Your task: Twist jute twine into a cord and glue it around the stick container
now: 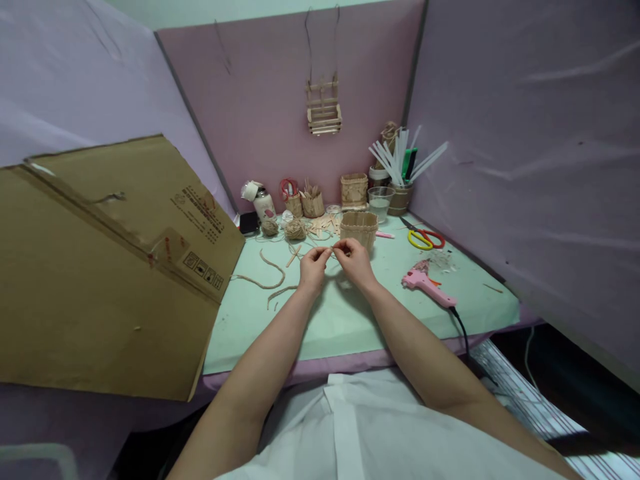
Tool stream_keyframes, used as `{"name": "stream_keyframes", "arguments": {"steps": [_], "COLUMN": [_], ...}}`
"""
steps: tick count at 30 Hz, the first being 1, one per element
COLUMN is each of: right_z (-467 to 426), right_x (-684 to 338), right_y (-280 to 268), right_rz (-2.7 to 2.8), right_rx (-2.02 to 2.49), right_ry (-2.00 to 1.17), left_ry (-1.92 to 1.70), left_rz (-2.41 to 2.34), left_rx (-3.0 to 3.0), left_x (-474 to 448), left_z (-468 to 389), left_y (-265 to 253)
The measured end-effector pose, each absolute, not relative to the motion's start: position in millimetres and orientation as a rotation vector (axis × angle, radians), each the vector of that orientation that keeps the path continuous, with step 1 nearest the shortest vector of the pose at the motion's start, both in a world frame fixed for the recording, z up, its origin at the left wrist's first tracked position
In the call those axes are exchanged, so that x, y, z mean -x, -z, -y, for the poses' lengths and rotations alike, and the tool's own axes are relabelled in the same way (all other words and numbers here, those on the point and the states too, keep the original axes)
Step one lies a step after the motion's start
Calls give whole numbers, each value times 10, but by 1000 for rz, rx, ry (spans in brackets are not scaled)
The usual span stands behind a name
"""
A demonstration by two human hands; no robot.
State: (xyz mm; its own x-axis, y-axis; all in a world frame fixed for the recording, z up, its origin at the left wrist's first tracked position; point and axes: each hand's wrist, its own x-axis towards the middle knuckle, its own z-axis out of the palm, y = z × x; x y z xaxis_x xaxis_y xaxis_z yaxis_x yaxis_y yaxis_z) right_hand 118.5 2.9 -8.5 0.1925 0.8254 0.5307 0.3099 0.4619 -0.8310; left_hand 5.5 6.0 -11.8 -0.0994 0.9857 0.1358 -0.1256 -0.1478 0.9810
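Observation:
Above the middle of the table, my left hand (pixel 314 267) and my right hand (pixel 354 261) meet fingertip to fingertip. Both are closed in a pinch on what looks like a thin strand of twine (pixel 331 249), mostly hidden by the fingers. Right behind my right hand stands a small woven-looking basket (pixel 359 225), partly covered by that hand. Two balls of twine (pixel 295 230) lie behind my left hand, with small wooden pieces (pixel 324 225) beside them. Left of my hands, a thick braided cord (pixel 270 285) curves across the table.
A pink glue gun (pixel 427 285) with a black cable and scissors (pixel 425 239) lie at the right. Behind them are a plastic cup of liquid (pixel 380 203) and a pot of white glue sticks (pixel 400 197). A large cardboard sheet (pixel 120 280) leans at the left.

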Motion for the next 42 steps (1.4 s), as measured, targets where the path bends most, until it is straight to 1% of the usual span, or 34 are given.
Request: {"name": "stream_keyframes", "arguments": {"steps": [6,8,10,13,15,16,18,22,24,26,29,31,37,42], "right_z": [-14,-21,-20,4,22,28,30,4,-10,-21,-31,-37,-84,-185], "right_x": [-1189,-1194,-1189,-1165,-1151,-1148,-1152,-1184,-1201,-1214,-1225,-1228,-1219,-1227], "right_y": [72,81,89,88,75,65,45,25,31,41,56,66,133,231], "right_rz": [1377,1363,1388,1511,1562,1558,1497,1335,1271,1216,1175,1179,1197,1058], "right_rx": [1112,1104,1086,1023,987,986,1016,1050,1046,1037,1029,1040,1111,1219], "right_ry": [-529,-563,-543,-422,-385,-401,-501,-843,-977,-1036,-1023,-1006,-910,-740], "left_ry": [-1552,-1550,-1474,-1189,-1046,-1043,-1166,-1452,-1496,-1470,-1345,-1300,-1348,-1249], "left_rz": [-1082,-1069,-1052,-958,-887,-875,-910,-1088,-1135,-1130,-1115,-1137,-1272,-1274], "left_rx": [-1336,-1283,-1092,-729,-616,-613,-701,-1107,-1270,-1312,-1315,-1417,-1722,-1891], "left_x": [-67,-70,-61,-22,2,7,1,-35,-49,-59,-65,-55,-27,-87], "left_z": [-89,-80,-68,-59,-54,-50,-36,-11,-9,-13,-18,-14,44,107], "left_y": [154,140,100,17,-21,-30,-24,34,62,85,108,112,72,69]}}
